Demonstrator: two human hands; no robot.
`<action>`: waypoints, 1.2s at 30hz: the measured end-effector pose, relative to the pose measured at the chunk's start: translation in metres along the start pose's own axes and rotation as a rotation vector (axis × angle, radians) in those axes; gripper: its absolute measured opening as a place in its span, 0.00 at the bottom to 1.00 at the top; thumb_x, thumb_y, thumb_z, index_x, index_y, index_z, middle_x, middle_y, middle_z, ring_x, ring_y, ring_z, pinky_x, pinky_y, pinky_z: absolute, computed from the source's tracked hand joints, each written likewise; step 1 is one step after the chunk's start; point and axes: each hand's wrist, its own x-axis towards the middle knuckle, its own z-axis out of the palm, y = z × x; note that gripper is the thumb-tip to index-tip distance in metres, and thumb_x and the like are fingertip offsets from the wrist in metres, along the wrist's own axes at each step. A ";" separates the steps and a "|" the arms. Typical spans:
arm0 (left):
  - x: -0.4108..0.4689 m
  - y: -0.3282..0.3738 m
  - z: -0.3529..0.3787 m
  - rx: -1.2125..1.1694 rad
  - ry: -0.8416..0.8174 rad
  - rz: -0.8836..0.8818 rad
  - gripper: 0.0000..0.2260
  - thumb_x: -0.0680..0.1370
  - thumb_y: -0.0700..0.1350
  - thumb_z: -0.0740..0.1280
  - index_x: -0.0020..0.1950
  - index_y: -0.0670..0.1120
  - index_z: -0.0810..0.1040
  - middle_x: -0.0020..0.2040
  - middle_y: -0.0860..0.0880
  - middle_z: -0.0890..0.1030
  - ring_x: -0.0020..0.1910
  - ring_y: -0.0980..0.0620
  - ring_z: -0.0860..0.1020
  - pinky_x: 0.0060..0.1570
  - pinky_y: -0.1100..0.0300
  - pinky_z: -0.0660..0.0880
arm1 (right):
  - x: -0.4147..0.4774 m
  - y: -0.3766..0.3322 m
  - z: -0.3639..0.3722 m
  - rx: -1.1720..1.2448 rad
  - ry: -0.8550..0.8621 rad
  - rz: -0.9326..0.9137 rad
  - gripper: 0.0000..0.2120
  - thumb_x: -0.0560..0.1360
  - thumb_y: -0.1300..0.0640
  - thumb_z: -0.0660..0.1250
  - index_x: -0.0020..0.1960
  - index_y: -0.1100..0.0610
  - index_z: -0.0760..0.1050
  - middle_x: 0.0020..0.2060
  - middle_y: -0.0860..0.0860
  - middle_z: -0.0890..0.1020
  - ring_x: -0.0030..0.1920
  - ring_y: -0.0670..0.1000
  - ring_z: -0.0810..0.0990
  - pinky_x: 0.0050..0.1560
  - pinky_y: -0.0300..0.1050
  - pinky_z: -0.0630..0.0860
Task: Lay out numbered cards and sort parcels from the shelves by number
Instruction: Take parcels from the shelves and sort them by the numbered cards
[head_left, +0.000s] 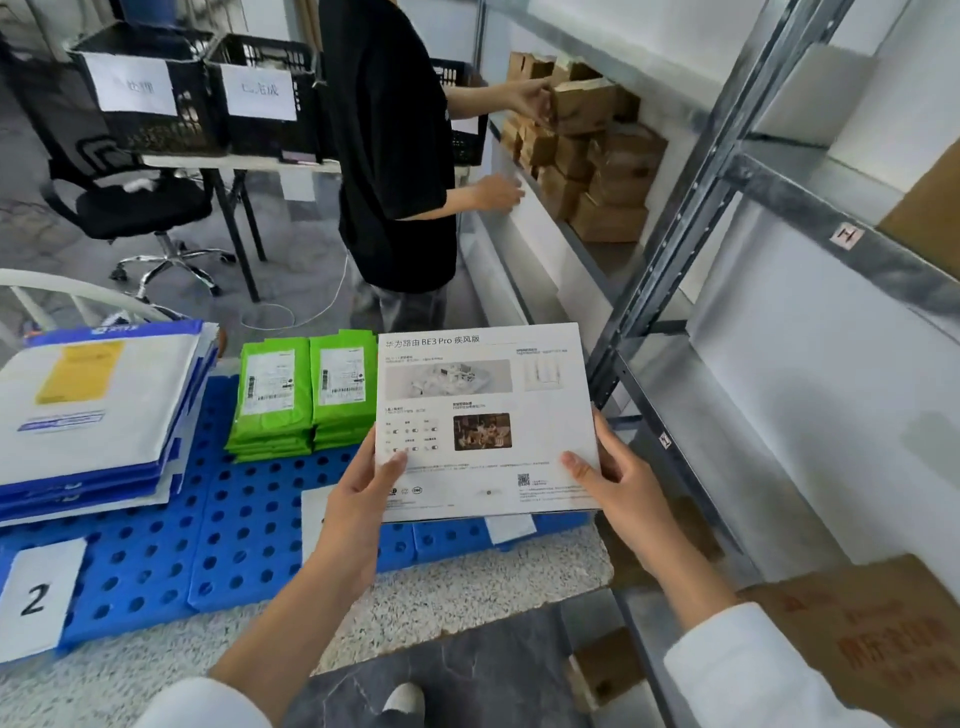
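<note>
White flat box (485, 415), held up over the blue mat (234, 519) on the floor, not set down yet. Gripped on both sides: left hand (358, 499) at the near left corner, right hand (618, 483) at the near right corner, each thumb on top, other fingers hidden below. Printed side up, with small pictures and words, no big number to be seen. Down on the mat, a card with a 2 (36, 597) at the near left, a pile of white and blue bags (88, 410) behind it, two piles of green bags (306, 395) just beside the box. Peeking out under the box, two more white cards (511, 527), numbers hidden. Looks like the sorting step, with one parcel picked and ready for a pile. Next, most likely: find the parcel's number, match it to the right card, then lower it flat and let go. Best not to cover a card. Farther back, another person (395, 156) reaching for brown boxes (597, 156) on the metal shelf (810, 208).
</note>
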 end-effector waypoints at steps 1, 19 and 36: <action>0.011 0.004 0.002 -0.004 0.004 -0.005 0.21 0.78 0.49 0.67 0.68 0.65 0.70 0.63 0.64 0.77 0.67 0.57 0.71 0.73 0.44 0.59 | 0.011 -0.002 0.000 -0.001 0.007 0.011 0.35 0.72 0.48 0.72 0.74 0.37 0.60 0.57 0.34 0.78 0.57 0.43 0.80 0.54 0.47 0.81; 0.162 0.021 0.051 0.021 0.027 -0.038 0.22 0.79 0.43 0.67 0.69 0.62 0.71 0.60 0.58 0.81 0.63 0.52 0.77 0.67 0.45 0.69 | 0.189 -0.007 -0.017 -0.064 -0.065 0.133 0.34 0.75 0.50 0.69 0.76 0.41 0.58 0.60 0.43 0.78 0.53 0.40 0.78 0.42 0.37 0.80; 0.250 0.003 0.065 0.110 0.230 -0.141 0.23 0.73 0.47 0.73 0.65 0.66 0.74 0.64 0.55 0.79 0.63 0.50 0.77 0.68 0.45 0.68 | 0.301 0.039 -0.005 -0.048 -0.225 0.259 0.35 0.76 0.46 0.67 0.77 0.45 0.54 0.70 0.46 0.70 0.65 0.47 0.71 0.62 0.46 0.71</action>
